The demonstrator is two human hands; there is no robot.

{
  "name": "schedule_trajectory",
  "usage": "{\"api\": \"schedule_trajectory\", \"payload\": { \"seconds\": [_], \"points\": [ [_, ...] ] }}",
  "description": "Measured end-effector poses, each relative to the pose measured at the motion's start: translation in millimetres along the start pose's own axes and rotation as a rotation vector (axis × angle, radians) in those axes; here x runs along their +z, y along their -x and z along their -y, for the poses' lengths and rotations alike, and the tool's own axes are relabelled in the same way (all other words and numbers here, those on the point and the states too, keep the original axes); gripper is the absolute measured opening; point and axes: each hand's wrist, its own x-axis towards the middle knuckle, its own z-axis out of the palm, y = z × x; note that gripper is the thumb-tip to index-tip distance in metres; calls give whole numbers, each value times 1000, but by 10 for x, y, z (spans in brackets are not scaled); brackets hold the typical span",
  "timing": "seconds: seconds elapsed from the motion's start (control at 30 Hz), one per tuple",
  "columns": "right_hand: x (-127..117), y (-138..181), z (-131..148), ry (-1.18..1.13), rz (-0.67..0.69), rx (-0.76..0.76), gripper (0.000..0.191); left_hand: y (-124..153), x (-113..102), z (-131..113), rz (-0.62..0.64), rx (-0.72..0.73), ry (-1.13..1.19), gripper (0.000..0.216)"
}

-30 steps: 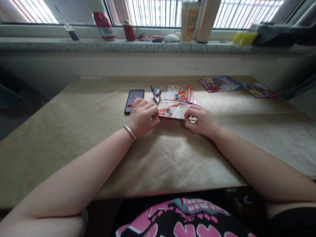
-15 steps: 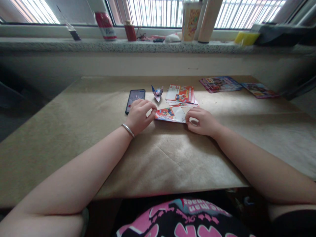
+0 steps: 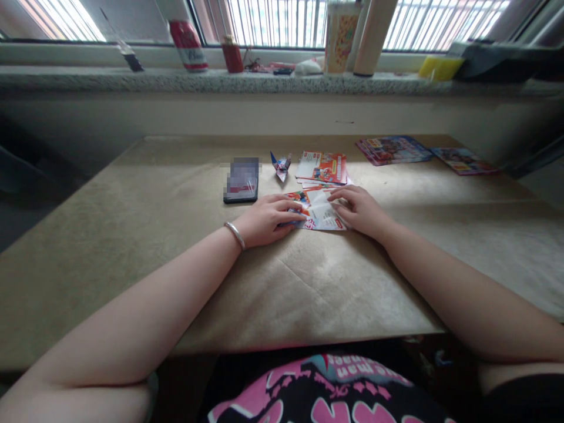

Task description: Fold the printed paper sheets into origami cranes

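A printed sheet of paper (image 3: 318, 212), white with orange and red pictures, lies spread on the table between my hands, creased across its middle. My left hand (image 3: 271, 220) rests flat on its left part, fingers stretched out over it. On the right part sits my right hand (image 3: 355, 210), its fingers apart and slightly bent, fingertips touching the paper. Just beyond the sheet is a small stack of similar printed papers (image 3: 324, 167). A folded paper crane (image 3: 281, 167), blue and pink, stands left of that stack.
A phone (image 3: 242, 181) lies left of the crane. Glossy printed sheets (image 3: 394, 150) are piled at the back right, with another printed sheet (image 3: 465, 161) beside them. On the windowsill stand a red can (image 3: 188, 47), a red bottle (image 3: 232, 56) and a tall cup (image 3: 342, 40).
The paper has been opened out and lowered flat, showing more of its face. My left hand has moved right onto it, uncovering the phone; both hands have loosened from their pinches.
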Motion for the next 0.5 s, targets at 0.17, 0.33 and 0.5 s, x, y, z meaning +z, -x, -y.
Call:
{"api": "schedule_trajectory", "payload": {
  "seconds": [0.17, 0.33, 0.5],
  "points": [
    [14, -5, -11, -8, 30, 21, 24, 17, -36, 7, -5, 3, 25, 28],
    [14, -6, 10, -7, 25, 49, 33, 20, -13, 57, -53, 36, 28, 28],
    [-18, -17, 31, -65, 32, 83, 37, 21, -19, 71, -63, 44, -4, 30]
  ]
}}
